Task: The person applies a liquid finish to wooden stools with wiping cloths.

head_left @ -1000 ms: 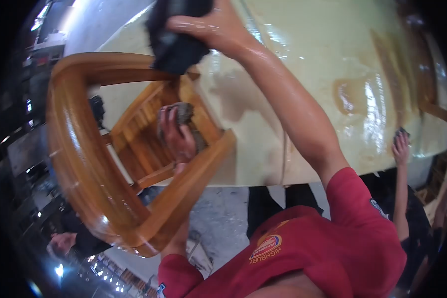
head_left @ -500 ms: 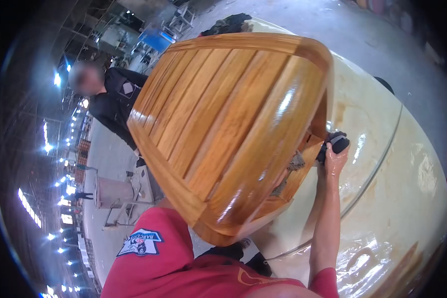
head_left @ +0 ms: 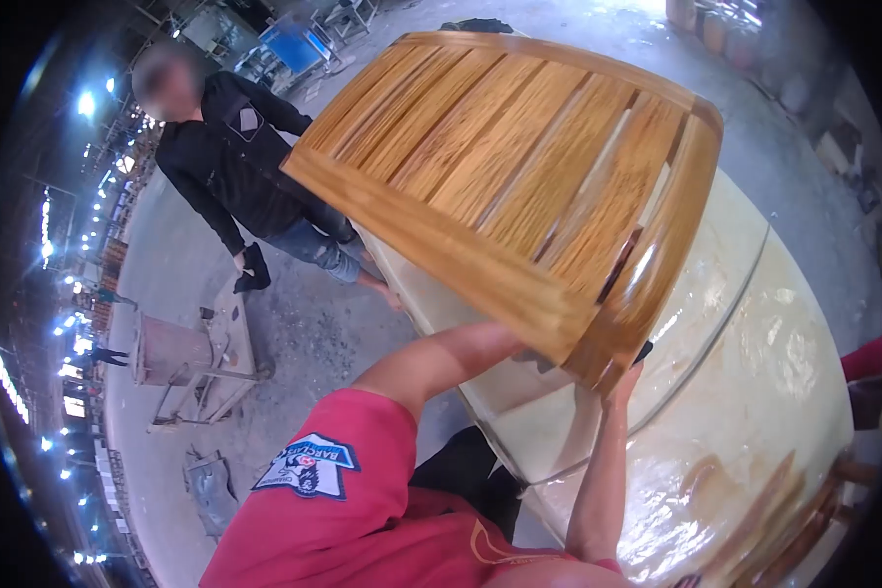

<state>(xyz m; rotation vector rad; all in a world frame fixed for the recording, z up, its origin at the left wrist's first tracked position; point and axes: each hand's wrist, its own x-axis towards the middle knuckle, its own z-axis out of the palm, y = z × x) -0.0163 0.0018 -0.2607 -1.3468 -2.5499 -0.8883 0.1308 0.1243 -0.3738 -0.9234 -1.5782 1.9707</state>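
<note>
A glossy, orange-brown slatted wooden frame [head_left: 529, 142] at twelve o'clock mostly hides the hands [head_left: 624, 383], openness and hold unclear; shiny cream surface [head_left: 769, 367], four o'clock.

We see a slatted wooden piece [head_left: 500, 167], honey-brown with darker grain, its straight slats set in a frame with rounded corners. Narrow gaps part the slats; the widest lie by the right-hand rail, which catches a bright gloss. The slatted face is turned up and tilted. In our view, its left corner reaches out past the left edge of the table [head_left: 745, 382], and its near corner lies over the tabletop; we cannot tell whether they touch. Just beside that corner we make out a dark scrap [head_left: 646, 351], mostly hidden.
</note>
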